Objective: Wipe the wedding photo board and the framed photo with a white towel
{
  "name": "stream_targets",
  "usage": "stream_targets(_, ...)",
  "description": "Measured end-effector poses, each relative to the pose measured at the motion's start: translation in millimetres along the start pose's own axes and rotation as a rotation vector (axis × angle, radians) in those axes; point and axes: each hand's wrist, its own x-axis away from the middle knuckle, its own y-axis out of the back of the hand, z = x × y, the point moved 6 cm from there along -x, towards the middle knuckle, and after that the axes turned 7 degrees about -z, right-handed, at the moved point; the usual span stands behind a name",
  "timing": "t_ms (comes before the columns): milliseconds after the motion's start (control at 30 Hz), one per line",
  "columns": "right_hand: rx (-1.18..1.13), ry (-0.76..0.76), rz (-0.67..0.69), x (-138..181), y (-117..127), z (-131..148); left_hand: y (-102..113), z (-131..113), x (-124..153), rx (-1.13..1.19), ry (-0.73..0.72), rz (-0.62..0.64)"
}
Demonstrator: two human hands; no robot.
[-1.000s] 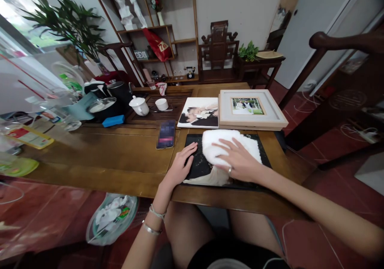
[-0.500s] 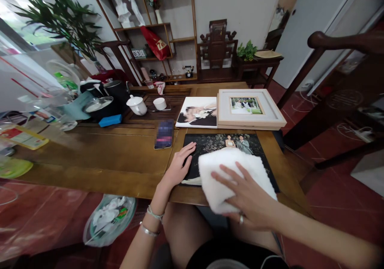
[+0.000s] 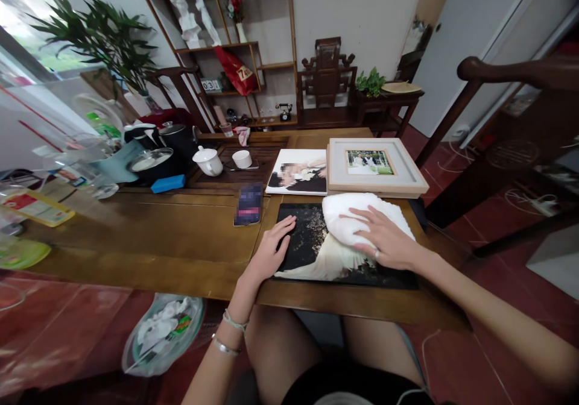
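A dark photo print point(image 3: 304, 230) lies flat at the table's near edge, showing part of a pale trailing gown. My left hand point(image 3: 274, 245) rests on its left edge, fingers stretched out and holding nothing. With my right hand point(image 3: 384, 239) I hold a folded white towel point(image 3: 346, 215) against the print's upper right, my fingers spread over the cloth and pressing into it. The towel hides the couple in the picture. Just behind the print stand a white-framed photo point(image 3: 407, 170) and a smaller photo panel point(image 3: 289, 161), side by side.
A phone point(image 3: 248, 205) lies left of the print on the wooden table point(image 3: 181, 242). Farther left are a blue sponge point(image 3: 168, 184), a lidded white cup point(image 3: 207, 161) and a small white bowl point(image 3: 242, 159). A lined waste bin point(image 3: 163, 332) stands below; a dark chair point(image 3: 470, 146) is at right.
My right hand has slid the towel away from me, from the print's near edge to its far right. The gown now shows and the couple is covered. My left hand has stayed put.
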Motion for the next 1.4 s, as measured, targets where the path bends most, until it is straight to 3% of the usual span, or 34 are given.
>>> stream_targets(200,-0.113,0.112,0.129,33,-6,79,0,-2,0,-0.004,-0.009,-0.014)
stream_targets(300,-0.167,0.155,0.160,31,-10,93,0,-2,0,-0.012,-0.001,-0.009)
stream_targets(400,-0.124,0.129,0.141,16,-11,66,0,0,1,-0.004,0.006,-0.007)
stream_targets(567,0.014,0.018,0.010,-10,-4,-10,0,0,2,0.014,-0.005,-0.010)
stream_targets(667,0.018,-0.003,-0.020,-8,-2,-22,0,-1,1,0.014,-0.004,-0.013)
stream_targets(733,-0.005,0.031,0.003,0,-3,-6,0,-1,0,0.014,-0.002,-0.013)
stream_targets(933,-0.196,0.186,0.155,32,-11,84,0,-1,0,-0.016,0.002,-0.012)
stream_targets(1000,-0.243,0.231,0.180,33,-12,94,-1,0,0,-0.021,0.004,-0.006)
stream_targets(1100,-0.219,0.197,0.107,19,-9,69,0,0,0,-0.020,0.006,-0.005)
stream_targets(1300,-0.048,-0.041,-0.040,-13,-3,-20,1,-1,1,-0.007,0.004,-0.011)
stream_targets(1400,-0.043,-0.035,-0.022,-13,-5,-22,1,-1,1,-0.007,0.006,-0.008)
